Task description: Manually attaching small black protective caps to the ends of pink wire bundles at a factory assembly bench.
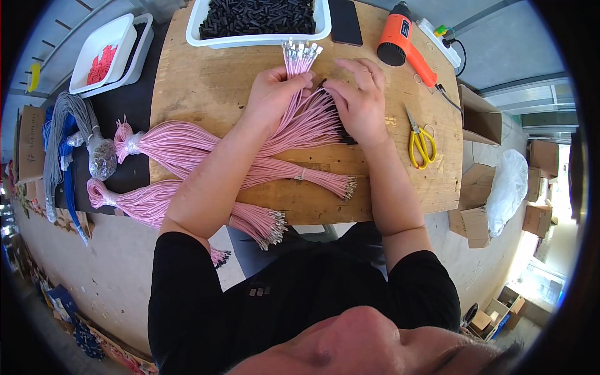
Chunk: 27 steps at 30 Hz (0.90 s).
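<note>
Near the middle of the table, my left hand (275, 94) is closed around a bundle of pink wires (301, 59), whose silvery metal terminals point away from me above the fist. More pink wires (309, 128) fan out to the right of that fist, several with black ends lying under and beside my right wrist. My right hand (361, 103) hovers over the fan with its fingers apart. Its thumb is close to one wire's small dark end; whether they touch, I cannot tell. Tied pink wire bundles (181, 140) lie under and beside my left forearm.
A white tray of black sleeves (259, 42) and a dark phone (346, 22) are at the back. Rightward lie an orange heat gun (400, 44), yellow-handled scissors (421, 147) and a power strip (439, 42). Leftward are a white tray with red pieces (84, 62) and grey cables (78, 112).
</note>
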Each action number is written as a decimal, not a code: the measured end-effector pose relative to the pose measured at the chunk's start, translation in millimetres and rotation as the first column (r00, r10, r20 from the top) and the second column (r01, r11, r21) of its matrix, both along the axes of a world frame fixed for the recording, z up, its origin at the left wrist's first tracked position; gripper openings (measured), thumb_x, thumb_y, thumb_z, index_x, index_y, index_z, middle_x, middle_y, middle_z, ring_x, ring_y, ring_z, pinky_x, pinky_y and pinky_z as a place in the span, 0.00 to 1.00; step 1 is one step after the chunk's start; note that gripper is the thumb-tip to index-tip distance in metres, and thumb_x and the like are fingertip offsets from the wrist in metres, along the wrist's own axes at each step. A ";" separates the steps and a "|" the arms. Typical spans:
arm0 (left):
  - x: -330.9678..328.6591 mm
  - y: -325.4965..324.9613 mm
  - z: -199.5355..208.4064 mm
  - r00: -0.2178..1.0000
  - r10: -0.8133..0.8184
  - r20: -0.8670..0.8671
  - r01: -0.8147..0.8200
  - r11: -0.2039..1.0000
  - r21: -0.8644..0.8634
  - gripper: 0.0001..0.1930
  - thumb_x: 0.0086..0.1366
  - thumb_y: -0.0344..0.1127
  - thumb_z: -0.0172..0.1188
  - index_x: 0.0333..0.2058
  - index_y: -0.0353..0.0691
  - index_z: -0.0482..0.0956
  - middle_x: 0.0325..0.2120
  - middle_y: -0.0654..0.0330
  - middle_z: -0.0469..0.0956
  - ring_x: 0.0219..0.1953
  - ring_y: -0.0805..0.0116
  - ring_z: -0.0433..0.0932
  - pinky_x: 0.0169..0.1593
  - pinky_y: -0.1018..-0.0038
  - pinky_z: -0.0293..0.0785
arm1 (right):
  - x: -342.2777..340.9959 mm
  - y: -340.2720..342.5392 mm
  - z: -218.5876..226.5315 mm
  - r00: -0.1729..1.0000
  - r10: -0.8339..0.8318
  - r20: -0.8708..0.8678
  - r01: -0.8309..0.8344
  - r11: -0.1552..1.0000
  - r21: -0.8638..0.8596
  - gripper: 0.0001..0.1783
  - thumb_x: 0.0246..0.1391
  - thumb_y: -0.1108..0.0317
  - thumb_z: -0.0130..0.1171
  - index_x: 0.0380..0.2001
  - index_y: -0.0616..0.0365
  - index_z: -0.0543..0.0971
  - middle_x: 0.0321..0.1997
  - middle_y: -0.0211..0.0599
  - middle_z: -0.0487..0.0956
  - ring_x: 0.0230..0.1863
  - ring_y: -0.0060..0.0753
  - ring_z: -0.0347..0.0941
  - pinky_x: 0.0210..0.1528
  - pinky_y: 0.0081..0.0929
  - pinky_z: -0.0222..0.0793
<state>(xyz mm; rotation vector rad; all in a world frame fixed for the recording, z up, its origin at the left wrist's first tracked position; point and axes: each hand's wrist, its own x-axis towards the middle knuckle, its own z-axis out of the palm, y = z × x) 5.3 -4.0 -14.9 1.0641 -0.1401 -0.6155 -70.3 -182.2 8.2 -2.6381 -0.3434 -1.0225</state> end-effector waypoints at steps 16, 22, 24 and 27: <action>1.9 -0.2 1.8 0.999 0.041 -0.017 -0.041 0.999 -0.034 0.07 0.63 0.24 0.62 0.40 0.30 0.80 0.33 0.54 0.83 0.32 0.71 0.81 0.36 0.77 0.79 | -3.1 5.9 2.2 0.922 0.135 -0.364 -0.194 0.973 -0.129 0.14 0.55 0.59 0.62 0.43 0.49 0.81 0.54 0.32 0.76 0.67 0.45 0.61 0.71 0.54 0.52; -0.1 0.8 8.4 0.996 0.022 -0.081 -0.029 0.996 -0.079 0.07 0.63 0.26 0.63 0.38 0.29 0.80 0.31 0.55 0.82 0.30 0.71 0.80 0.34 0.78 0.78 | -5.9 4.9 7.0 0.915 0.134 -0.381 -0.192 0.974 -0.119 0.14 0.55 0.55 0.62 0.41 0.49 0.81 0.47 0.34 0.76 0.65 0.45 0.63 0.70 0.55 0.52; -0.1 1.0 8.2 0.997 0.008 -0.079 -0.013 0.997 -0.074 0.07 0.63 0.28 0.64 0.38 0.30 0.81 0.30 0.55 0.82 0.29 0.72 0.80 0.33 0.78 0.77 | -6.9 4.7 8.6 0.910 0.138 -0.392 -0.198 0.973 -0.118 0.14 0.55 0.54 0.62 0.40 0.49 0.81 0.47 0.34 0.76 0.64 0.44 0.64 0.70 0.55 0.52; 0.9 1.6 5.6 0.999 -0.006 -0.048 0.002 0.997 -0.076 0.08 0.63 0.27 0.65 0.40 0.31 0.81 0.31 0.56 0.82 0.30 0.71 0.81 0.34 0.77 0.78 | -8.7 2.3 9.4 0.904 0.142 -0.402 -0.203 0.973 -0.113 0.14 0.55 0.54 0.62 0.39 0.49 0.81 0.46 0.35 0.76 0.63 0.44 0.65 0.70 0.55 0.52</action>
